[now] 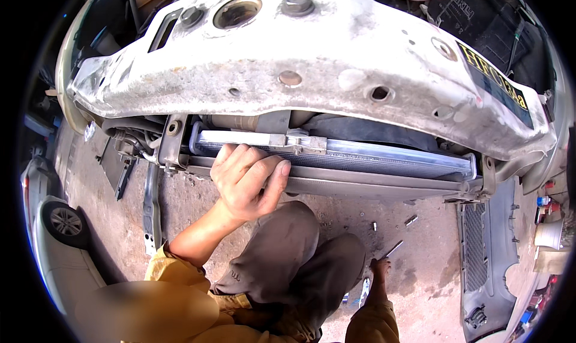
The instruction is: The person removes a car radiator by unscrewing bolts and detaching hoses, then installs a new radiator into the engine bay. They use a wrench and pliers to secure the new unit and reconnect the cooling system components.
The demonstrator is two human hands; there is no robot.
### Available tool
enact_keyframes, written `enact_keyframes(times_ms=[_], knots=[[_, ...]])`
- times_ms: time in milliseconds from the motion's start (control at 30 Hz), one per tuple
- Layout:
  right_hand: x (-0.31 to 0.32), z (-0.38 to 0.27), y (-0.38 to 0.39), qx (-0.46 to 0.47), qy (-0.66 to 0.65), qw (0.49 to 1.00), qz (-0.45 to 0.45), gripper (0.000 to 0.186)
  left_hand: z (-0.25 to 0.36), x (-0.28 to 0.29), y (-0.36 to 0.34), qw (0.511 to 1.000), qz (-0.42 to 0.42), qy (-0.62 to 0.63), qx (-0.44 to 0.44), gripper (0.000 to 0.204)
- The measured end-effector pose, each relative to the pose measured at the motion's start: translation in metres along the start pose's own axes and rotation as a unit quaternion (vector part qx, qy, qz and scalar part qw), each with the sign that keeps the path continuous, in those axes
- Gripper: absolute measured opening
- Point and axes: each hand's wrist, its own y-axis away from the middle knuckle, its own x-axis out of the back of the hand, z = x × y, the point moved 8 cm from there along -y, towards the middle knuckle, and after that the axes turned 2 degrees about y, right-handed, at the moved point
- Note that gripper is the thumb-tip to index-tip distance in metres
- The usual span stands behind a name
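Under the car's front crossmember, my left hand (251,180) is closed over the top edge of a dark front panel (360,184). Its knuckles lie against the silver-framed, finned condenser (384,157) just behind. The fingertips are hidden behind that edge. Down at the right, low over the floor, my right hand (379,267) is closed round the near end of a slim silver rod-like tool (394,249). Its head, if any, is covered by the fingers. Near it on the floor lie a silver socket (411,220) and a smaller metal piece (375,226).
The worn white crossmember (198,82) spans above my left hand. A metal bracket (172,140) stands left of the condenser. A removed bumper cover (489,265) lies on the floor at right. Another car (66,241) is parked at left. My bent knees (288,241) are below.
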Motion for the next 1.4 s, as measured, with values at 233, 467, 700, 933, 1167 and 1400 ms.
enact_keyframes(times_ms=[233, 467, 700, 933, 1167, 1400], knots=[[0.148, -0.141, 0.194, 0.350, -0.312, 0.883, -0.013, 0.022, -0.019, 0.009, 0.012, 0.979, -0.096, 0.093, 0.155, 0.018], [0.200, -0.154, 0.340, 0.262, -0.176, 0.949, -0.015, 0.020, -0.031, 0.025, 0.031, 0.937, -0.179, 0.140, 0.264, 0.020], [0.192, -0.172, 0.395, 0.263, -0.036, 0.960, -0.082, 0.020, -0.062, 0.036, 0.069, 0.870, -0.177, 0.124, 0.443, 0.039], [0.195, -0.170, 0.437, 0.276, -0.016, 0.956, -0.100, 0.021, -0.069, 0.031, 0.077, 0.842, -0.129, 0.181, 0.492, 0.043], [0.195, -0.165, 0.458, 0.271, 0.059, 0.950, -0.142, 0.024, -0.062, 0.029, 0.062, 0.913, -0.166, 0.038, 0.371, 0.039], [0.190, -0.157, 0.470, 0.264, 0.084, 0.947, -0.163, 0.024, -0.063, 0.030, 0.060, 0.852, -0.069, 0.175, 0.488, 0.055]])
